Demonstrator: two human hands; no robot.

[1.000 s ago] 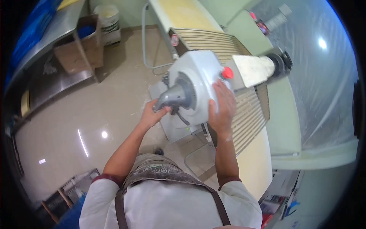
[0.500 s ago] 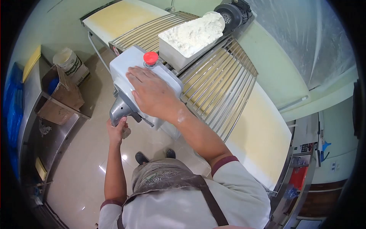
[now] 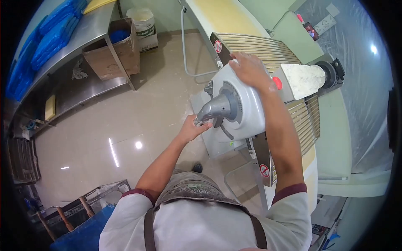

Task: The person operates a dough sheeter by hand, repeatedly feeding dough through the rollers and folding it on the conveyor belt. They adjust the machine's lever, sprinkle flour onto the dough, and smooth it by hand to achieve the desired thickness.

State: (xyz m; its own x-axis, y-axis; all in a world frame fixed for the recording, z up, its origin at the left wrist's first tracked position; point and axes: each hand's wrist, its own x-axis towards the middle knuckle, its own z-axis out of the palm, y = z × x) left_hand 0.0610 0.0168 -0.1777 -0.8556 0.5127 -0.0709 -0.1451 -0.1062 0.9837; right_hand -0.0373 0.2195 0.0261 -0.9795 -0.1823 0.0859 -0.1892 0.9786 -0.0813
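My left hand [image 3: 194, 129] is wrapped round the lower end of the grey lever handle [image 3: 212, 109] on the machine's side. My right hand [image 3: 251, 72] lies over the top edge of the white machine housing [image 3: 251, 102], its fingers spread and curving over the far edge. Beside my right wrist shows the red button [image 3: 277, 83]. Past it, a tray of white flour [image 3: 302, 80] rests on top of the machine between the two wire guards [image 3: 259, 46]. A dark lever [image 3: 226, 131] sticks out below the handle.
A belt bed [image 3: 217, 14] extends beyond the guards, with a bent metal tube [image 3: 184, 50] beside it. At the left are a steel table [image 3: 90, 27] with blue plastic packs [image 3: 58, 31], a cardboard box [image 3: 119, 56] and a bucket [image 3: 140, 21]. A blue item [image 3: 86, 230] lies lower left.
The view has swung left, so the machine appears further right. My right hand has shifted from beside the red button to the housing's far edge. My left hand stays on the handle.
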